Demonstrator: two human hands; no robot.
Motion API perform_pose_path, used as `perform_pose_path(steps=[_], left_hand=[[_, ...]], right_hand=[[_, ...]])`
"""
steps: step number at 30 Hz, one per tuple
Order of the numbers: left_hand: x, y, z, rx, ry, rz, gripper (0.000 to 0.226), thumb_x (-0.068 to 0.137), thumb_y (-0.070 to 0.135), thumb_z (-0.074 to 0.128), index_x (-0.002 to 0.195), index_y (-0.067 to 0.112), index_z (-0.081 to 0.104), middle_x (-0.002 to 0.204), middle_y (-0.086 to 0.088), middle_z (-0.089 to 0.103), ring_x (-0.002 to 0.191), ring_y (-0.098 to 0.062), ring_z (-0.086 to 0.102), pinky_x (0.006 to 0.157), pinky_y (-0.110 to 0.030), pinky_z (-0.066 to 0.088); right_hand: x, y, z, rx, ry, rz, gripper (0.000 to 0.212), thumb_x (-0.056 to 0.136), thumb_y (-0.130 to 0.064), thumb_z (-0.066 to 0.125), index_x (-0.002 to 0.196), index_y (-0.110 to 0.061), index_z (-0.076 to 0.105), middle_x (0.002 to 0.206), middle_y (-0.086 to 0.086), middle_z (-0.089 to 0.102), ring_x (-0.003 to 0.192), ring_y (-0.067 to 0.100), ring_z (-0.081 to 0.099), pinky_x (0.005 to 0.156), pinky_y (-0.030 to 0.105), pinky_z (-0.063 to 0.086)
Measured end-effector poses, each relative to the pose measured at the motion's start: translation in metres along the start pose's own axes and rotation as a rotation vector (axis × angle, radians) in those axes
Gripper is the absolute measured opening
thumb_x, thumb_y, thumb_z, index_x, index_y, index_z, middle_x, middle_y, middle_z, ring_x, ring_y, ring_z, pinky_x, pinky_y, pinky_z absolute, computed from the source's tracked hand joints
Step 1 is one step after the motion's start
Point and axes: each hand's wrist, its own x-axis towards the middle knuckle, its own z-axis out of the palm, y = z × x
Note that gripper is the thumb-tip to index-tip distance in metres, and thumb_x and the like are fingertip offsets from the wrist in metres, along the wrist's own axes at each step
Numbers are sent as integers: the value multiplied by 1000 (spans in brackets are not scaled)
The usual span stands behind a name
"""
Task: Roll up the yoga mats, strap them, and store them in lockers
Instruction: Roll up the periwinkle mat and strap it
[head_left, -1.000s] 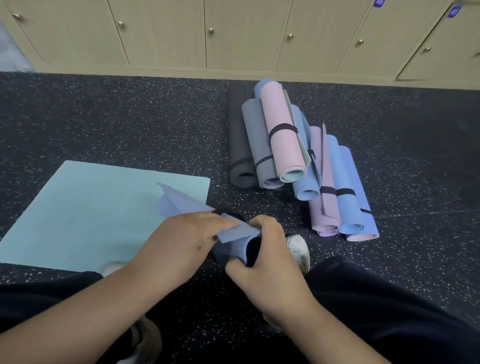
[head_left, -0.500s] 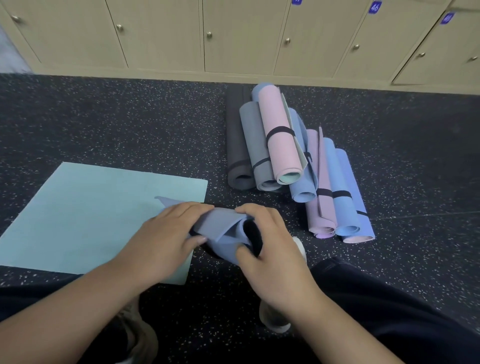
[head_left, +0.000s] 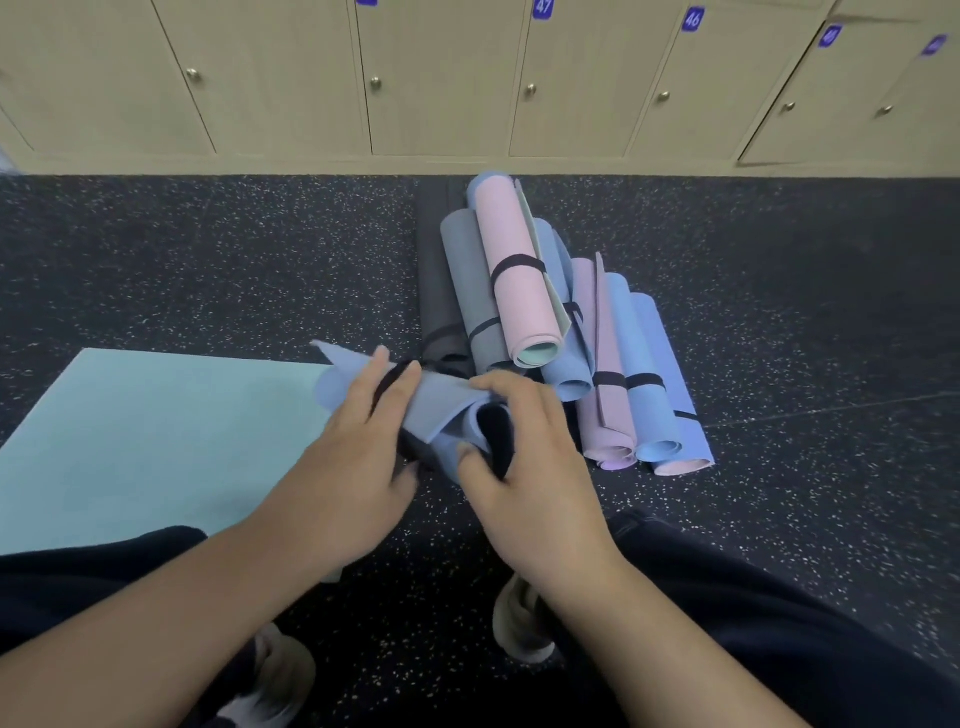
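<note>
Both hands grip the blue mat (head_left: 441, 410) above the floor: left hand (head_left: 358, 447) apparently hooking the strap (head_left: 387, 382), right hand (head_left: 524, 457) clasping the roll's end. A loose corner could spring open if the strap slips.
</note>
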Motion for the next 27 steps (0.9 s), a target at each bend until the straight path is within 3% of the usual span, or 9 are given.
perform_pose_path(steps=[3, 5, 8, 10, 15, 19, 21, 24, 27], left_hand=[[4, 24, -3, -86, -3, -47, 88, 90, 20, 57, 135, 61, -6, 154, 14, -17, 133, -21, 35, 97, -31, 38], [9, 43, -2, -106, -25, -26, 98, 89, 17, 58, 123, 70, -17, 152, 18, -18, 101, -18, 58, 78, -29, 46], [21, 65, 6, -92, -98, 19, 112, 85, 4, 53, 116, 70, -32, 149, 21, -28, 68, -16, 59, 56, -26, 44], [29, 80, 9, -103, -134, 60, 113, 84, -1, 48, 114, 69, -34, 148, 21, -33, 71, -21, 60, 59, -31, 47], [50, 100, 20, -129, -152, 125, 108, 88, 5, 51, 116, 70, -32, 147, 26, -33, 90, -24, 62, 76, -40, 51], [70, 100, 34, -93, -173, 116, 95, 93, 20, 53, 140, 51, -23, 151, 26, -27, 95, -22, 61, 81, -36, 50], [81, 95, 39, -69, -191, 92, 90, 95, 26, 53, 145, 45, -19, 153, 24, -25, 109, -20, 57, 87, -34, 48], [95, 88, 46, -30, -225, 92, 90, 95, 30, 53, 141, 50, -23, 154, 20, -24, 120, -20, 51, 91, -32, 46], [111, 81, 57, 13, -294, 79, 92, 96, 33, 52, 134, 53, -29, 156, 15, -23, 125, -22, 47, 90, -30, 45]], right_hand=[[0, 6, -5, 12, 150, -82, 44, 85, -17, 61, 121, -34, 43, 125, -5, 43, 102, -1, 43, 86, 22, 40], [1, 10, -11, 37, 258, -142, 47, 82, -14, 59, 119, -37, 39, 125, -1, 44, 102, -17, 40, 84, 7, 36], [4, 20, -23, 26, 385, -197, 54, 78, -1, 59, 119, -30, 40, 126, 10, 44, 109, -25, 32, 89, -3, 27], [6, 27, -34, 21, 431, -199, 53, 75, 4, 61, 117, -23, 45, 126, 16, 44, 110, -25, 30, 90, -3, 25], [14, 40, -64, 22, 401, -140, 55, 75, 9, 65, 108, -29, 42, 127, 11, 43, 107, -27, 30, 86, -4, 26], [27, 65, -62, -59, 406, -106, 43, 81, 7, 64, 116, -14, 51, 135, 9, 39, 110, -30, 27, 87, -4, 26], [36, 75, -57, -92, 392, -84, 39, 85, 3, 62, 117, -16, 51, 140, 3, 33, 118, -19, 33, 88, 2, 31], [54, 89, -53, -151, 432, -53, 34, 86, 0, 59, 115, -15, 52, 142, 1, 32, 115, 20, 52, 87, 30, 46], [79, 105, -58, -206, 471, -28, 29, 88, -2, 60, 114, -13, 53, 144, 2, 30, 121, 25, 49, 88, 32, 46]])
